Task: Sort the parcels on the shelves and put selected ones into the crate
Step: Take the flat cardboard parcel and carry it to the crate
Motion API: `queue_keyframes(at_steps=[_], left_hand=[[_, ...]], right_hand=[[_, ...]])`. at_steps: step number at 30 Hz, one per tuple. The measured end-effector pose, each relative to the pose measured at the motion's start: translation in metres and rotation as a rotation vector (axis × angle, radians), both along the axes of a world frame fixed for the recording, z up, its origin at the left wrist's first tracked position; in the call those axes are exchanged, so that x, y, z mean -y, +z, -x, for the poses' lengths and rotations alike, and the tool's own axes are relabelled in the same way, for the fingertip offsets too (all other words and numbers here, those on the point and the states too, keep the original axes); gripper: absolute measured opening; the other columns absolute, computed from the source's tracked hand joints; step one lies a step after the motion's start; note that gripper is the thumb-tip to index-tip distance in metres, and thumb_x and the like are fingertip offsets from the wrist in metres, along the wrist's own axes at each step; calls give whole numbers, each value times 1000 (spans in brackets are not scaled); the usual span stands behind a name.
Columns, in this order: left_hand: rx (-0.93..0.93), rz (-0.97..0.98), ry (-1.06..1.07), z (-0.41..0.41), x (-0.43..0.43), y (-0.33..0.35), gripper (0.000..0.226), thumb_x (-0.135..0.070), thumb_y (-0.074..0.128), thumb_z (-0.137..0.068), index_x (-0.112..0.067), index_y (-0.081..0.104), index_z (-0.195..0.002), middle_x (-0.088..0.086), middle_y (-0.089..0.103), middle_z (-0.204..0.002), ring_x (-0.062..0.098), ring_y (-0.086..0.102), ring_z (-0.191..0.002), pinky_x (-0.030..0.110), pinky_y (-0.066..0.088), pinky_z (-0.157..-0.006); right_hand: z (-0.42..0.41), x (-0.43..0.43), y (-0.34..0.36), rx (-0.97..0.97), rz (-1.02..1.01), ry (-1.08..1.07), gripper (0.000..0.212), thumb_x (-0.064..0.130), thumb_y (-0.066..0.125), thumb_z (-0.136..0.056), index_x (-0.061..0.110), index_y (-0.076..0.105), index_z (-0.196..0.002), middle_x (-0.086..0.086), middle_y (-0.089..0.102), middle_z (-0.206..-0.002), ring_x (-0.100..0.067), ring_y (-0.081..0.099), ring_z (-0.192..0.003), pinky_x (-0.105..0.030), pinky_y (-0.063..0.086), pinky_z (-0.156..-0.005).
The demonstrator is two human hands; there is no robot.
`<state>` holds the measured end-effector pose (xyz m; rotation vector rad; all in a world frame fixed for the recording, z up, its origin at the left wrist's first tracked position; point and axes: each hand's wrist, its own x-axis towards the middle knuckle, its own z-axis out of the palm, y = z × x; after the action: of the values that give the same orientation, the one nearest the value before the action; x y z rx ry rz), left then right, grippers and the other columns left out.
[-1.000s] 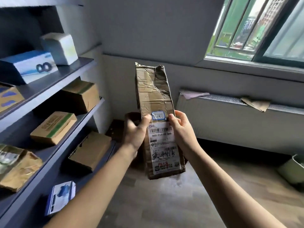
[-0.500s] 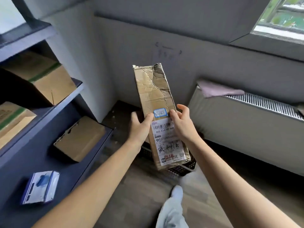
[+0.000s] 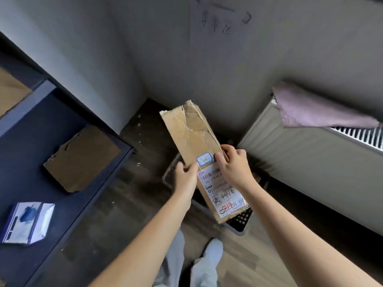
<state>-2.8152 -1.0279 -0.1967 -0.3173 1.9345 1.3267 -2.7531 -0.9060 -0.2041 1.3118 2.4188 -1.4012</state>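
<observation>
**Now over the crate: long parcel held in both hands**

Both hands grip the long parcel (image 3: 194,137) around its middle, at the top edge of its white shipping label. The left hand (image 3: 185,178) takes the left long edge with its thumb laid on the top face, and its other fingers pass underneath, out of sight. The right hand (image 3: 234,165) takes the opposite edge, its fingers (image 3: 228,151) curled over the cardboard beside a small blue-bordered sticker. Neither hand is free.

The parcel's long axis runs away from the person, with the far, crumpled end leaning left towards the room's corner and the labelled near end pointing back at the body. The dark crate (image 3: 241,221) sits on the floor directly under the parcel. Only a mesh corner below the near end and a stretch of rim by the left hand show. The coming move therefore looks like a straight lowering, with both hands equally near. The parcel hides the crate's length and contents, so I cannot tell whether the parcel will lie flat or must go in slanted.

To the left stands the shelf (image 3: 27,158), carrying a flat brown parcel (image 3: 80,160) and a blue-and-white box (image 3: 27,222). To the right is a radiator (image 3: 310,162) with a pink cloth (image 3: 317,110) draped on it. Both stand apart from the crate. The person's legs (image 3: 207,264) are just behind the crate's near side.
</observation>
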Motion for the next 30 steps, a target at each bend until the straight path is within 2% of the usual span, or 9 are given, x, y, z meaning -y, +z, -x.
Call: queue_keyframes(at_steps=[3, 7, 12, 16, 20, 23, 26, 28, 30], left_hand=[[117, -28, 63, -1, -22, -52, 6, -22, 55, -88, -26, 55, -92, 6, 67, -104, 23, 66, -93, 45, 56, -86], [303, -54, 87, -1, -49, -133, 16, -10, 46, -94, -14, 50, -108, 8, 65, -98, 15, 64, -73, 32, 58, -66], [492, -95, 87, 9, -77, -231, 31, -6, 47, -93, -8, 44, -123, 17, 64, -108, 26, 68, -86, 33, 59, -66], [637, -131, 134, 19, -99, -301, 33, -6, 46, -92, 0, 48, -124, 21, 64, -107, 32, 66, -98, 40, 58, -79], [700, -184, 223, 29, -113, -352, 26, -2, 40, -95, -1, 54, -116, 19, 62, -110, 31, 58, -111, 35, 51, -86], [717, -202, 253, 36, -122, -374, 24, 0, 35, -96, -5, 58, -98, 13, 61, -93, 25, 58, -96, 34, 50, -79], [666, -186, 305, 35, -130, -386, 35, 3, 36, -93, -3, 53, -123, 16, 64, -103, 23, 61, -84, 30, 55, -63], [672, -206, 356, 30, -136, -389, 48, 5, 37, -91, -10, 46, -136, 18, 62, -121, 22, 63, -88, 27, 57, -58], [658, -200, 352, 26, -142, -389, 53, 3, 40, -90, -15, 44, -140, 17, 59, -128, 23, 63, -97, 26, 56, -60]], right_hand=[[6, -17, -51, 107, -111, 29, 42, 36, 49, -99, 23, 51, -139, -11, 44, -129, -31, 40, -120, -34, 32, -103], [16, -43, -132, 205, -203, 91, 39, 27, 48, -99, 20, 54, -137, -10, 48, -127, -35, 43, -117, -39, 41, -96], [25, -73, -224, 375, -258, 191, 42, 18, 40, -97, 21, 48, -139, -2, 51, -137, -30, 39, -126, -46, 39, -100], [32, -91, -288, 455, -287, 242, 43, 21, 39, -98, 20, 45, -140, -3, 51, -140, -29, 39, -129, -45, 35, -106], [40, -104, -332, 455, -303, 353, 55, 21, 46, -94, 18, 35, -148, -5, 38, -152, -27, 32, -140, -44, 23, -116], [43, -104, -349, 426, -408, 383, 59, 22, 50, -92, 18, 36, -148, -7, 31, -156, -25, 22, -146, -51, 14, -117], [44, -99, -356, 366, -518, 393, 49, 20, 58, -88, 15, 53, -137, -10, 39, -151, -32, 26, -143, -61, 15, -114], [48, -102, -356, 329, -527, 420, 44, 19, 56, -90, 17, 56, -134, -7, 42, -149, -32, 28, -142, -60, 14, -115], [52, -109, -356, 294, -500, 442, 44, 20, 54, -92, 18, 54, -136, -6, 41, -151, -31, 26, -143, -56, 13, -117]])
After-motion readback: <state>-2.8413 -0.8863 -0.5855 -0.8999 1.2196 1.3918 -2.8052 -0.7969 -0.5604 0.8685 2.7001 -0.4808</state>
